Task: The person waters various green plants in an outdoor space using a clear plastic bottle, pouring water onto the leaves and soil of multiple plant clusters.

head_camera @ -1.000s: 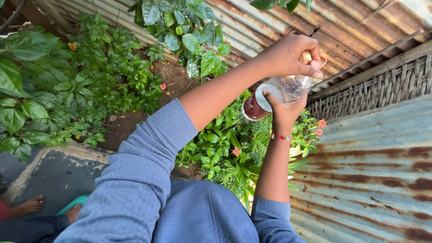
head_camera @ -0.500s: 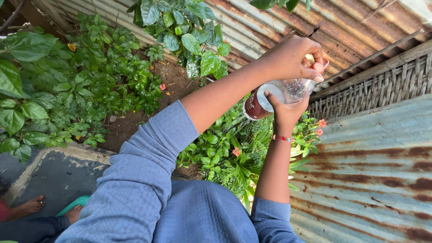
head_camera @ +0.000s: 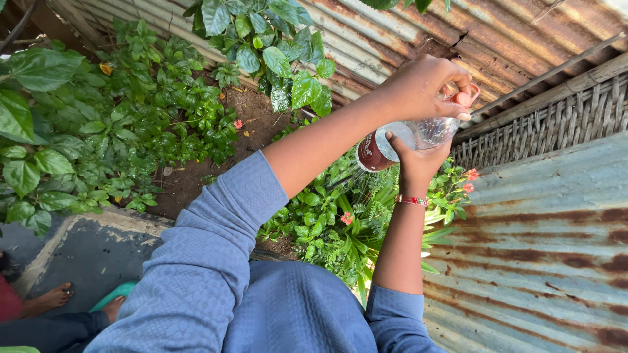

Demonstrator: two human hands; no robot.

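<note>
Right hand (head_camera: pixel 413 157) wraps the clear plastic bottle (head_camera: pixel 409 136) from below; left hand (head_camera: pixel 425 88) closed, fingers pinching its red cap (head_camera: pixel 463 99), above green plants (head_camera: pixel 340 222).

Clear bottle (head_camera: pixel 418 136), perhaps reddish-brown label

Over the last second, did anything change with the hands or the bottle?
Hardly anything. The left hand still grips the cap end of the clear plastic bottle, and the right hand still supports it from below. The bottle stays tilted over the plants; no hold taken or released.
</note>
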